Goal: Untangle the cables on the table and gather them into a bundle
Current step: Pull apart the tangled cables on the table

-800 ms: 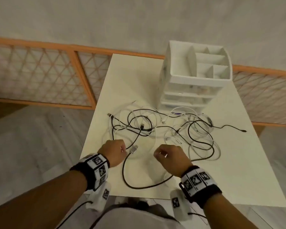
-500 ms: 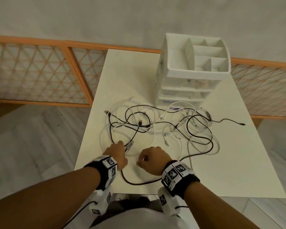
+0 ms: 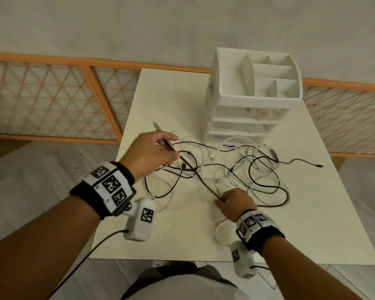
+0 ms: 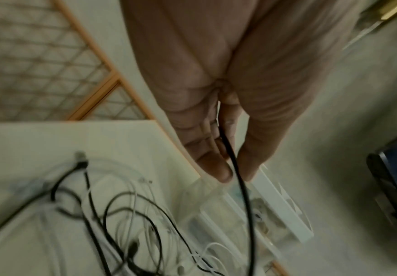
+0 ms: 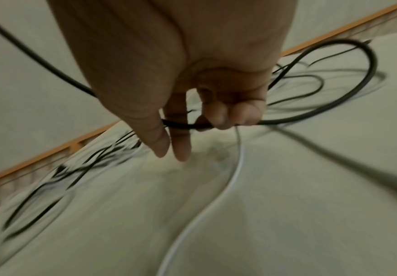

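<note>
A tangle of black and white cables [image 3: 232, 169] lies across the middle of the white table [image 3: 312, 224]. My left hand [image 3: 154, 152] is raised above the tangle's left side and pinches a black cable [image 3: 200, 178] near its silver plug [image 3: 157, 126]. In the left wrist view that black cable [image 4: 240, 186] runs down from between thumb and fingers [image 4: 214, 168]. My right hand [image 3: 234, 202] sits low near the table and grips the same black cable [image 5: 185, 126] further along, so it stretches taut between both hands. A white cable [image 5: 216, 196] trails under the right hand.
A white drawer organiser [image 3: 251, 100] with open top compartments stands at the back of the table, right behind the tangle. An orange lattice fence [image 3: 52, 98] runs behind the table. One black cable end [image 3: 318, 166] reaches toward the right edge.
My left hand has lifted up and away to the left with the plug end of the black cable. My right hand moved right along it, and the cable now stretches between them.
</note>
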### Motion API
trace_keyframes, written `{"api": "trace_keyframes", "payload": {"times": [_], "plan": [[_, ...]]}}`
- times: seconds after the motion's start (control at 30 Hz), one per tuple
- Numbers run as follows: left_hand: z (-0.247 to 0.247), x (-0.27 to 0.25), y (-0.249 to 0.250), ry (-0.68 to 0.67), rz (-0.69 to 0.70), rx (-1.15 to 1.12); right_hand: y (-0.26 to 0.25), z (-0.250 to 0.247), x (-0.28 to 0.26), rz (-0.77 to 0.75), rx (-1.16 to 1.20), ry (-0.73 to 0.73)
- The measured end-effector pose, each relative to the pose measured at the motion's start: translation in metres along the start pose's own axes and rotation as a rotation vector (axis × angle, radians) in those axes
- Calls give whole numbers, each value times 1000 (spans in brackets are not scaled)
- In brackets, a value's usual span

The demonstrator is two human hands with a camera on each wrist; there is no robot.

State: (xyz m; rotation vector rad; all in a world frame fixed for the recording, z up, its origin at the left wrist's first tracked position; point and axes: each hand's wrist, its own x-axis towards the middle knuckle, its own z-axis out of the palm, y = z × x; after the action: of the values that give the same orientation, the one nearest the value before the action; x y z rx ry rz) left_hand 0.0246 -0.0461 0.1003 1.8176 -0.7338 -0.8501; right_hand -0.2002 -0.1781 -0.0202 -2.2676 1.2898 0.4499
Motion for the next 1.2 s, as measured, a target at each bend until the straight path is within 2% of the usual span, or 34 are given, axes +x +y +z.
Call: {"api": "trace_keyframes", "payload": {"times": [0.1,0.17,0.23,0.33,0.4,0.47,0.53,0.6,0.63,0.73,0.83,1.0,1.1,1.2], "plan": [[-10,4,-5,60,94,274,13,-36,7,53,156,149],[-8,7,-15,106,80,384,10,-71,9,-36,364,306],[-5,10,-26,94,18,476,-4,-108,-2,-170,700,542],[1,13,-41,104,-46,469,-16,-149,-19,-302,965,782],[0,17,-42,170,-62,358,-8,-159,-16,-238,898,875],[-10,21,-39,277,-55,247,23,-150,2,13,722,870],[-23,28,-39,354,7,268,59,-128,16,251,655,698],[-32,33,-42,373,60,356,83,-115,25,328,703,564],[-31,34,-43,359,53,399,88,-115,27,324,748,560],[-17,30,-41,199,-67,378,79,-146,29,191,952,689],[1,22,-38,57,-171,230,65,-191,24,13,994,826],[12,16,-37,-59,-162,187,54,-237,11,-213,967,992],[13,17,-36,-55,-169,150,49,-252,1,-354,962,1041],[10,22,-43,25,-159,277,37,-260,-5,-452,932,1039]]}}
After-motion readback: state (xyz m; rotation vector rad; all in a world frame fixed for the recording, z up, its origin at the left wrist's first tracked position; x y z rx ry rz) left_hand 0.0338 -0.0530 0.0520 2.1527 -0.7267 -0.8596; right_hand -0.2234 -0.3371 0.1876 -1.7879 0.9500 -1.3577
